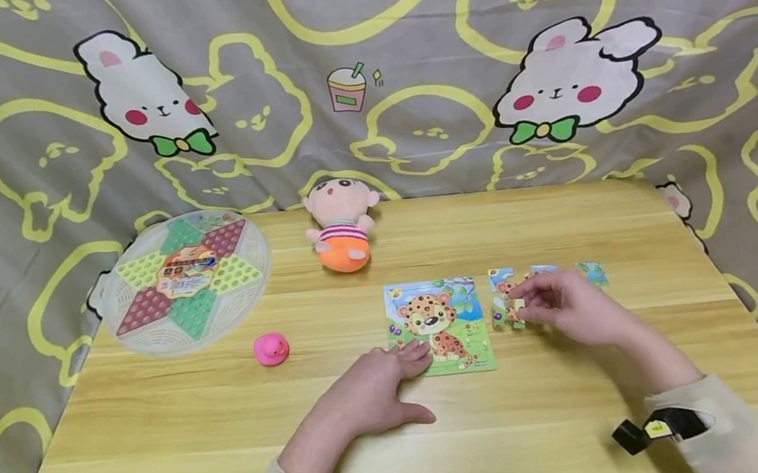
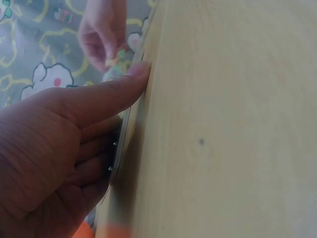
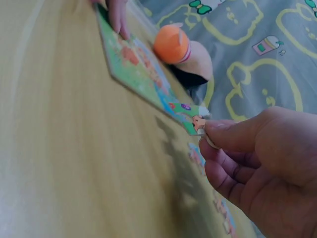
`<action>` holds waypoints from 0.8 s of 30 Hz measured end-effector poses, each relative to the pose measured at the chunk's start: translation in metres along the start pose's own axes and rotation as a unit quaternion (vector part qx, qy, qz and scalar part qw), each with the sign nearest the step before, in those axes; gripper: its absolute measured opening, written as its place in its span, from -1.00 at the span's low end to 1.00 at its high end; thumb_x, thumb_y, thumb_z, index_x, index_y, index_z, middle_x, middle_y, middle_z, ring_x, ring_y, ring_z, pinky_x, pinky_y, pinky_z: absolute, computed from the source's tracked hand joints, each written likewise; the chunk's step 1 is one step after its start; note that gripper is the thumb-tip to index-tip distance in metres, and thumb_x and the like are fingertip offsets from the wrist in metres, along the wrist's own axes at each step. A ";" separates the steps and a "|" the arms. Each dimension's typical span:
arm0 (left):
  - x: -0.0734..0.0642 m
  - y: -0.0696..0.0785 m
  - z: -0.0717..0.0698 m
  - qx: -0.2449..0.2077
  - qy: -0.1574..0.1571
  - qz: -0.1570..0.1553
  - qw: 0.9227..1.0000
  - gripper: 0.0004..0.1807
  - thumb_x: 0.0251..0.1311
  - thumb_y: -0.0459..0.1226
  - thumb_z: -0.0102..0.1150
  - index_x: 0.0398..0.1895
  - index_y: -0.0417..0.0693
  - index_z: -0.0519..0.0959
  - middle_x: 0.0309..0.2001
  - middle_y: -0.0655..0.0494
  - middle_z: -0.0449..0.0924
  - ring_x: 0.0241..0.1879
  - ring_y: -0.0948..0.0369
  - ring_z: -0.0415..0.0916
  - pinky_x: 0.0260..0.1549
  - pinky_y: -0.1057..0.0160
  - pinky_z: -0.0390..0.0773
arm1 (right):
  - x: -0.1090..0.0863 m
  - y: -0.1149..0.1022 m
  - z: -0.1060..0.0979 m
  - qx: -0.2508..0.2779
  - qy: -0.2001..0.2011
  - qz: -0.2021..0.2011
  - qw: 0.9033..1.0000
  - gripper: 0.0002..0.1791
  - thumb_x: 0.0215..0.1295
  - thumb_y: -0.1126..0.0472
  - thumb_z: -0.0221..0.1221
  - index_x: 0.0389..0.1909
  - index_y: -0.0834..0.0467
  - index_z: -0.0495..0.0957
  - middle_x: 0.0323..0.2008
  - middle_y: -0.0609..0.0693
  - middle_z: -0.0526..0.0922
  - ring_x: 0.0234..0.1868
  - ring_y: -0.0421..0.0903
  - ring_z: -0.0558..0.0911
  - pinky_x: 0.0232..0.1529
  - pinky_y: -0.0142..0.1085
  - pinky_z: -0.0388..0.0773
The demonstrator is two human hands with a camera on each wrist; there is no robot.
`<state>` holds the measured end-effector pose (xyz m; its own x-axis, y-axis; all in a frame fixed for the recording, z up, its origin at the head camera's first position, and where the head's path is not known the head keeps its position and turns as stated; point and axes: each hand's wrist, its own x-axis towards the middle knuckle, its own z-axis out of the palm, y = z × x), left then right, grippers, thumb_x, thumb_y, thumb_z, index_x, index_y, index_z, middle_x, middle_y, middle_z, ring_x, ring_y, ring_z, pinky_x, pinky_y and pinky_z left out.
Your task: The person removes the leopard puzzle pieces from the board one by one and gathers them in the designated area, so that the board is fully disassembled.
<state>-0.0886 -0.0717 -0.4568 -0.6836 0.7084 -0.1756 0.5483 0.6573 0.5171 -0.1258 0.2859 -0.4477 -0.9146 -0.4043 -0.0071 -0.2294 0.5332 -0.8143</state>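
Observation:
A square jigsaw board point(image 1: 471, 351) with a spotted leopard cub picture lies flat on the table. My left hand point(image 1: 369, 395) rests its outstretched fingers on the board's lower left part, thumb spread out over the wood. Just right of the board, my right hand point(image 1: 575, 310) pinches a small jigsaw piece point(image 3: 190, 119) between thumb and fingers, held up off the table. The piece shows green, a purple flower and some orange. Other jigsaw pieces point(image 1: 500, 276) lie in a row to the right of the board, partly hidden by the right hand.
A pink rubber duck point(image 1: 271, 348) sits left of the board. Behind stand a plush doll point(image 1: 341, 226) in orange shorts and a round Chinese checkers board point(image 1: 252, 293) at the far left. A patterned curtain point(image 1: 419, 119) hangs along the table's back edge.

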 end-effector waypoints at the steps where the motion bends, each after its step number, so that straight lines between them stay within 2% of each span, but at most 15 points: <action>1: 0.000 0.000 0.000 0.000 0.000 0.000 1.000 -0.08 0.15 0.16 0.52 0.54 0.02 0.45 0.58 0.20 0.25 0.58 0.14 0.15 0.52 -0.18 0.16 | -0.001 0.002 0.000 -0.005 -0.002 0.006 1.000 -0.74 0.35 0.37 0.40 0.03 0.23 0.74 -0.29 -0.02 0.70 -0.29 -0.07 0.64 -0.34 -0.35 0.63; 6: 0.000 -0.001 0.000 0.001 0.001 -0.001 1.000 -0.07 0.14 0.17 0.52 0.53 0.02 0.45 0.58 0.20 0.25 0.58 0.13 0.15 0.52 -0.17 0.16 | -0.002 0.011 0.001 -0.032 0.004 0.017 0.999 -0.76 0.34 0.43 0.38 0.01 0.27 0.75 -0.30 -0.05 0.70 -0.29 -0.09 0.64 -0.31 -0.35 0.64; 15: 0.001 0.001 0.000 0.011 0.000 0.005 1.000 -0.08 0.16 0.16 0.51 0.54 0.00 0.45 0.57 0.18 0.27 0.58 0.13 0.17 0.51 -0.17 0.20 | -0.001 0.006 0.006 -0.113 0.039 -0.019 0.993 -0.81 0.29 0.39 0.44 -0.08 0.25 0.79 -0.37 -0.12 0.64 -0.36 -0.16 0.57 -0.34 -0.35 0.57; 24: 0.000 0.006 -0.002 0.045 -0.004 0.011 0.999 -0.09 0.20 0.15 0.49 0.53 -0.07 0.45 0.57 0.10 0.29 0.57 0.08 0.20 0.52 0.03 0.24 | 0.001 0.008 0.011 -0.138 0.045 -0.018 0.989 -0.80 0.31 0.34 0.45 -0.08 0.26 0.74 -0.36 -0.11 0.59 -0.37 -0.16 0.54 -0.36 -0.35 0.55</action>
<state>-0.0860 -0.0684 -0.4522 -0.6670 0.7251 -0.1711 0.6047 0.6611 0.4442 -0.1250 0.2817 -0.4600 -0.9274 -0.3656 0.0795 -0.3323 0.7074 -0.6239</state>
